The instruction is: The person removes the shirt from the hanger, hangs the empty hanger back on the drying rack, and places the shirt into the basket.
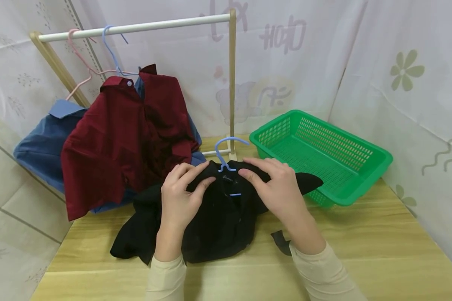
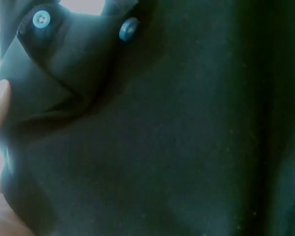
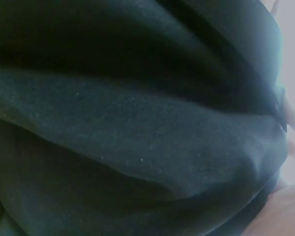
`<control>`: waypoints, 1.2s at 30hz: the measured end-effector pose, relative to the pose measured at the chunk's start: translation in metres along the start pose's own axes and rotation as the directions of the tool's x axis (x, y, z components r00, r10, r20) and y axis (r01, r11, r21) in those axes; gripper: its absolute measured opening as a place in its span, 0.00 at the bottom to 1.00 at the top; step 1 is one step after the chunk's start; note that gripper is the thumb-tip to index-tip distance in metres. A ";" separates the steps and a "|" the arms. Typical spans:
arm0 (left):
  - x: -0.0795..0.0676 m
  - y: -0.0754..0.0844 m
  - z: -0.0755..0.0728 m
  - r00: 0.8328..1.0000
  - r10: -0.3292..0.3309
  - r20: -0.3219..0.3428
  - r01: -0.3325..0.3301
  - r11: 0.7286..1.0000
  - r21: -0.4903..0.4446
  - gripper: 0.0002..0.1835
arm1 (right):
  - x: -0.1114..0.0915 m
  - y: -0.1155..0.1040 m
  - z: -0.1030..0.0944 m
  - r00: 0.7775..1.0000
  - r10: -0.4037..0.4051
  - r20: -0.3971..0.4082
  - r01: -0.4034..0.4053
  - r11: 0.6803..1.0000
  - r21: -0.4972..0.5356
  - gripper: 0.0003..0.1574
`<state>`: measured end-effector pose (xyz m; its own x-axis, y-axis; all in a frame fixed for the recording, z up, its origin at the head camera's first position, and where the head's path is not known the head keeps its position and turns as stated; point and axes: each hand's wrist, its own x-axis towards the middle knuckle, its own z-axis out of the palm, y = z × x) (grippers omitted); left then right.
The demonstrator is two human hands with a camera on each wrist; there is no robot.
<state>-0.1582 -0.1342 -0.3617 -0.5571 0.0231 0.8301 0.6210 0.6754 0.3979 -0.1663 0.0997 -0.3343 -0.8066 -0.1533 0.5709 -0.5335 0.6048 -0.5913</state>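
Observation:
A black shirt (image 1: 218, 230) with a blue hanger (image 1: 221, 155) inside it is held up over the table; the hook rises out of the collar, and a bit of the hanger's bar shows through the neck opening. At the left side of the collar, my left hand (image 1: 181, 192) pinches the cloth between thumb and fingers. My right hand (image 1: 276, 188) pinches the collar's right side the same way. Dark cloth of the shirt (image 2: 152, 137) with two buttons fills the left wrist view. Folds of the shirt (image 3: 137, 132) fill the right wrist view, fingers at its right edge.
Left of the shirt stands a rack (image 1: 135, 28) with a white rail and wooden posts. A dark red shirt (image 1: 124, 125) hangs there in front of a blue garment (image 1: 45, 136). A green plastic basket (image 1: 316, 159) sits on the wooden table (image 1: 380, 251) at right.

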 end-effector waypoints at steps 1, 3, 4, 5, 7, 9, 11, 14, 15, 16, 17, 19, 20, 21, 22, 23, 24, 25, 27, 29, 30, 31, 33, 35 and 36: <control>0.000 -0.001 -0.001 1.000 -0.003 -0.003 0.003 1.000 -0.001 0.20 | 0.000 0.001 -0.001 1.000 0.003 -0.005 -0.003 1.000 0.002 0.23; 0.000 -0.002 -0.003 1.000 -0.014 -0.010 0.014 1.000 -0.007 0.20 | 0.001 0.002 -0.003 1.000 0.011 -0.008 -0.011 1.000 0.006 0.23; 0.000 -0.003 -0.004 1.000 -0.022 -0.012 0.022 1.000 -0.009 0.20 | 0.001 0.003 -0.004 1.000 0.018 -0.006 -0.018 1.000 0.010 0.24; -0.001 -0.004 -0.005 1.000 -0.027 -0.016 0.027 1.000 -0.012 0.20 | 0.000 0.003 -0.005 1.000 0.028 -0.004 -0.028 0.999 0.014 0.24; -0.001 -0.007 -0.007 0.999 -0.040 -0.018 0.040 0.999 -0.014 0.19 | 0.000 0.004 -0.006 0.999 0.051 0.004 -0.051 0.998 0.021 0.24; -0.002 -0.009 -0.010 0.999 -0.052 -0.018 0.051 0.999 -0.012 0.19 | -0.001 0.005 -0.008 0.998 0.066 0.010 -0.067 0.997 0.026 0.24; -0.003 -0.010 -0.013 0.998 -0.062 -0.016 0.062 0.998 -0.004 0.19 | -0.001 0.005 -0.009 0.997 0.075 0.008 -0.076 0.997 0.032 0.24; -0.004 -0.014 -0.017 0.997 -0.075 -0.020 0.075 0.997 0.001 0.19 | -0.001 0.006 -0.011 0.997 0.073 -0.014 -0.073 0.997 0.039 0.23; -0.005 -0.015 -0.018 0.997 -0.080 -0.020 0.080 0.997 0.002 0.19 | 0.000 0.006 -0.011 0.997 0.069 -0.024 -0.068 0.997 0.041 0.23; -0.006 -0.016 -0.019 0.996 -0.081 -0.025 0.081 0.997 0.003 0.19 | 0.000 0.007 -0.012 0.997 0.063 -0.034 -0.062 0.997 0.040 0.23; -0.006 -0.017 -0.020 0.996 -0.084 -0.026 0.084 0.996 0.004 0.19 | 0.000 0.007 -0.012 0.997 0.058 -0.043 -0.056 0.998 0.038 0.23; -0.007 -0.019 -0.021 0.996 -0.089 -0.021 0.089 0.996 0.009 0.20 | 0.000 0.008 -0.013 0.997 0.052 -0.056 -0.051 0.998 0.033 0.22; -0.008 -0.020 -0.022 0.995 -0.095 -0.019 0.096 0.995 0.008 0.20 | 0.000 0.008 -0.014 0.997 0.050 -0.060 -0.048 0.998 0.032 0.22; -0.008 -0.021 -0.023 0.995 -0.099 -0.019 0.099 0.995 0.006 0.20 | 0.000 0.008 -0.014 0.997 0.049 -0.062 -0.047 0.998 0.031 0.22; -0.009 -0.022 -0.024 0.995 -0.100 -0.018 0.100 0.995 0.009 0.20 | 0.000 0.009 -0.015 0.997 0.051 -0.062 -0.049 0.998 0.031 0.22; -0.009 -0.023 -0.024 0.994 -0.105 -0.017 0.105 0.994 0.010 0.20 | -0.001 0.009 -0.016 0.997 0.054 -0.062 -0.052 0.998 0.032 0.22; -0.010 -0.023 -0.025 0.994 -0.107 -0.018 0.107 0.994 0.013 0.20 | -0.001 0.009 -0.016 0.996 0.059 -0.063 -0.057 0.998 0.033 0.22; -0.010 -0.024 -0.026 0.994 -0.110 -0.021 0.111 0.994 0.016 0.20 | -0.001 0.009 -0.017 0.996 0.062 -0.063 -0.060 0.998 0.033 0.22; -0.012 -0.025 -0.027 0.993 -0.113 -0.033 0.114 0.993 0.023 0.21 | -0.001 0.010 -0.018 0.996 0.068 -0.065 -0.066 0.997 0.033 0.22; -0.013 -0.027 -0.028 0.992 -0.117 -0.047 0.118 0.993 0.028 0.21 | -0.002 0.010 -0.019 0.995 0.075 -0.069 -0.072 0.997 0.035 0.22; -0.014 -0.028 -0.029 0.992 -0.117 -0.053 0.118 0.992 0.031 0.21 | -0.002 0.011 -0.020 0.994 0.078 -0.070 -0.076 0.996 0.037 0.22; -0.014 -0.028 -0.029 0.991 -0.119 -0.060 0.121 0.992 0.031 0.21 | -0.002 0.011 -0.020 0.994 0.082 -0.071 -0.079 0.996 0.040 0.22; -0.014 -0.030 -0.030 0.990 -0.127 -0.067 0.130 0.991 0.034 0.21 | -0.002 0.011 -0.022 0.993 0.092 -0.074 -0.089 0.995 0.046 0.22; -0.014 -0.031 -0.032 0.988 -0.142 -0.065 0.145 0.989 0.036 0.21 | -0.002 0.011 -0.024 0.992 0.102 -0.077 -0.099 0.994 0.051 0.22; -0.014 -0.032 -0.033 0.987 -0.149 -0.066 0.151 0.988 0.036 0.21 | -0.002 0.010 -0.024 0.991 0.105 -0.079 -0.101 0.993 0.054 0.22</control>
<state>-0.1522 -0.1802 -0.3733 -0.6058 -0.1258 0.7856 0.5095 0.6971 0.5045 -0.1644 0.1252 -0.3276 -0.8359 -0.0269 0.5483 -0.4619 0.5742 -0.6760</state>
